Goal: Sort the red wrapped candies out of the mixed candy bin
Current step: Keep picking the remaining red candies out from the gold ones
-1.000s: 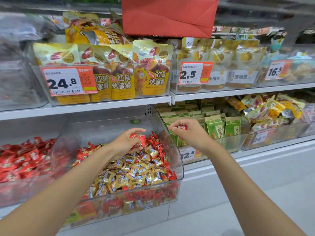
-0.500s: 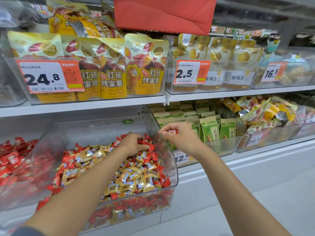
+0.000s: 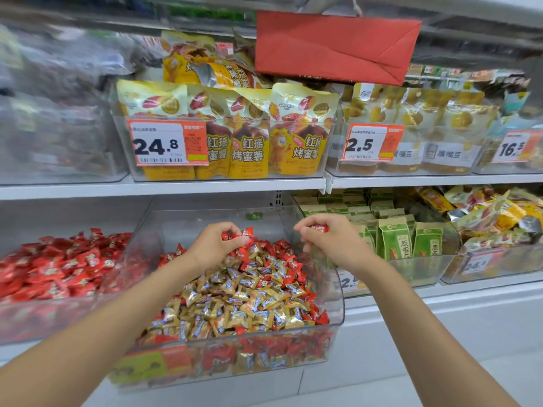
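A clear plastic bin (image 3: 336,306) on the lower shelf holds a heap of gold wrapped candies (image 3: 235,301) mixed with red wrapped candies (image 3: 289,264). My left hand (image 3: 216,245) is over the back of the heap and grips a few red candies (image 3: 245,234) in its fingertips. My right hand (image 3: 332,240) hovers above the bin's right rim and pinches one red candy (image 3: 318,229). To the left, a second clear bin holds only red candies (image 3: 61,265).
Green snack packs (image 3: 395,240) fill the bin to the right. The shelf above carries yellow sweet-potato bags (image 3: 249,133) with orange price tags (image 3: 167,143). A red paper sign (image 3: 332,45) hangs overhead. The white shelf edge (image 3: 164,188) runs just above the bins.
My left hand has lifted out of the heap with red candies between its fingers. The right hand keeps its candy and stays near the right rim. The camera has swung to the left.
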The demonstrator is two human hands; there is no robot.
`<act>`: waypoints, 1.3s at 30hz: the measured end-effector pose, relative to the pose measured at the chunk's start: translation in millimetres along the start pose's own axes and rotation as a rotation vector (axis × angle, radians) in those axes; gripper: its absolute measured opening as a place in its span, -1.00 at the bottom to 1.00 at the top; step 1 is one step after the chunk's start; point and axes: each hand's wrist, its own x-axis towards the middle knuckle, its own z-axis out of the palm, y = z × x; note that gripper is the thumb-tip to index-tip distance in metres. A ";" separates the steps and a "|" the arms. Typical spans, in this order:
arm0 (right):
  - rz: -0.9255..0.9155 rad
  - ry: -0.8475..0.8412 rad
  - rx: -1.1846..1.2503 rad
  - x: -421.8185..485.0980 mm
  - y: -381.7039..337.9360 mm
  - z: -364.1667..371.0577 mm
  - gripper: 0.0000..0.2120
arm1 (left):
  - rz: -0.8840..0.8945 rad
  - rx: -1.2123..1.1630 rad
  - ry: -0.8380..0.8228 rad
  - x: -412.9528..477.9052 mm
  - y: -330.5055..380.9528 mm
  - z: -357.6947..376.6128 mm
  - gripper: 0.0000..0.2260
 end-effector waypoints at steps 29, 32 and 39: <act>0.094 -0.276 -0.457 95.2 36.9 151.4 -0.53 | 0.013 0.016 0.162 -64.3 -12.4 -100.0 -0.87; 0.117 -0.245 -0.175 94.2 25.1 135.4 -0.82 | 0.019 -0.027 0.169 -66.7 -8.9 -99.5 -0.87; 0.191 -0.389 0.059 60.5 -6.2 112.8 -0.91 | 0.108 0.084 0.198 -70.2 -12.8 -101.4 -0.87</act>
